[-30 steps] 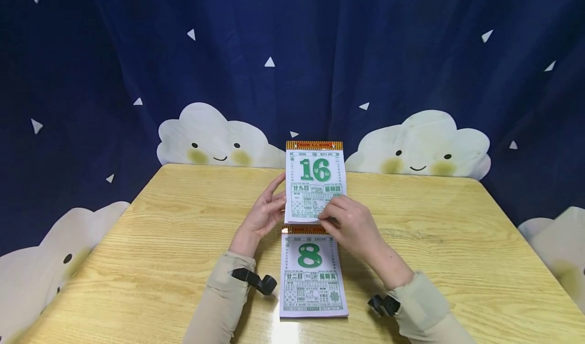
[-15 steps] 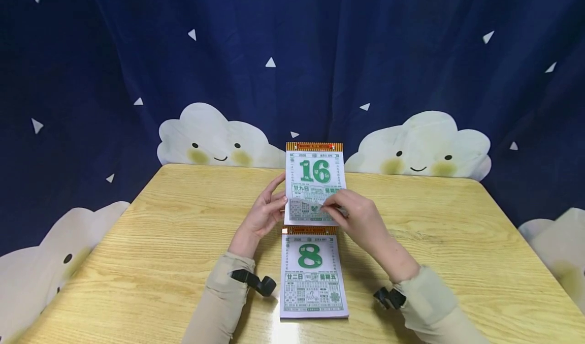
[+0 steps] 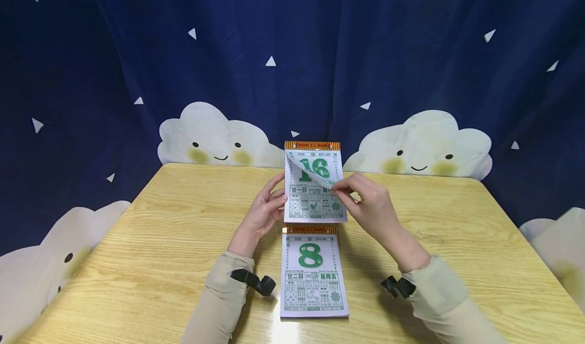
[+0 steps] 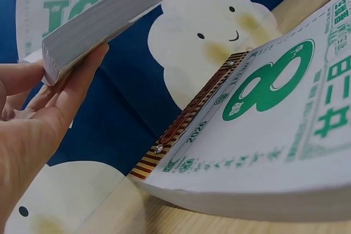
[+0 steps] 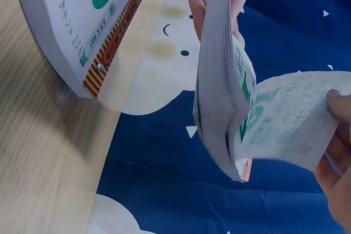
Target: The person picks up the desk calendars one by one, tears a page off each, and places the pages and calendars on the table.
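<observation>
In the head view, my left hand [image 3: 261,214] grips the left edge of an upper tear-off calendar [image 3: 315,209], held up with its red-and-gold header at the top. The left wrist view has my thumb and fingers on either side of the thick page block [image 4: 109,20]. My right hand [image 3: 371,201] pinches the lower right corner of the top sheet [image 3: 320,175], marked 16. That sheet slants up off the pad, still joined near the header, and a sheet with small green print shows below. The right wrist view shows the sheet [image 5: 296,116] stretched between pad and fingers.
A second tear-off calendar [image 3: 312,278], showing a green 8, lies on the wooden table [image 3: 192,222] just below the held one. A dark blue curtain [image 3: 237,39] with smiling clouds hangs behind. Black bands circle both sleeves.
My right hand has moved up and to the right, peeling the top sheet's lower corner away from the pad and uncovering the sheet beneath. The left hand has stayed almost still.
</observation>
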A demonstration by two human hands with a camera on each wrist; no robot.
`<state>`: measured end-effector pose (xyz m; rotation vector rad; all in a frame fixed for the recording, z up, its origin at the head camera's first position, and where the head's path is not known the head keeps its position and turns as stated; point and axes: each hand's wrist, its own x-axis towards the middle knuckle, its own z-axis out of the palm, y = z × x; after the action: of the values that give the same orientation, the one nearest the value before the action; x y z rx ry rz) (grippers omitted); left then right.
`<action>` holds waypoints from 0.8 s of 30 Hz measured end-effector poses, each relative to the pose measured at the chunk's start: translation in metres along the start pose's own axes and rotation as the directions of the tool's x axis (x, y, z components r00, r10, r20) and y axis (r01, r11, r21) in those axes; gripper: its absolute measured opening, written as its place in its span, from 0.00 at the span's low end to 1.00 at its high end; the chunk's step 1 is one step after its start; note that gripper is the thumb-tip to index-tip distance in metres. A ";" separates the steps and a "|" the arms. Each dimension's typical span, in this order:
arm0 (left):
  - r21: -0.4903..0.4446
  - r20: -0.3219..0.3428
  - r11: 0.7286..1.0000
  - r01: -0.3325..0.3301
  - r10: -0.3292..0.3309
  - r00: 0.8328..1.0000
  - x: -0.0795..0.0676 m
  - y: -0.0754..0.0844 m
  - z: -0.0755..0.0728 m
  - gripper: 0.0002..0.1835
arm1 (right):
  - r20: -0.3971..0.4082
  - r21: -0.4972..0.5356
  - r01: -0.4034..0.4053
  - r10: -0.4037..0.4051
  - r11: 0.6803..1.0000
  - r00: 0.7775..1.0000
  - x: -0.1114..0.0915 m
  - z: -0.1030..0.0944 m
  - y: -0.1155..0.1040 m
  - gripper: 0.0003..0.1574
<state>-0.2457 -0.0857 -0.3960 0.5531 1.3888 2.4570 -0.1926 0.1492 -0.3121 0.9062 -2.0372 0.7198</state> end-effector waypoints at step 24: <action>0.009 0.019 1.000 -0.015 0.014 1.000 -0.001 0.001 0.001 0.33 | -0.083 0.236 -0.560 0.591 0.794 0.802 0.017 -0.016 0.031 0.10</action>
<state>-0.2440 -0.0859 -0.3949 0.5893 1.3936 2.4516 -0.2178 0.1728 -0.2946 0.2896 -2.1350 1.3050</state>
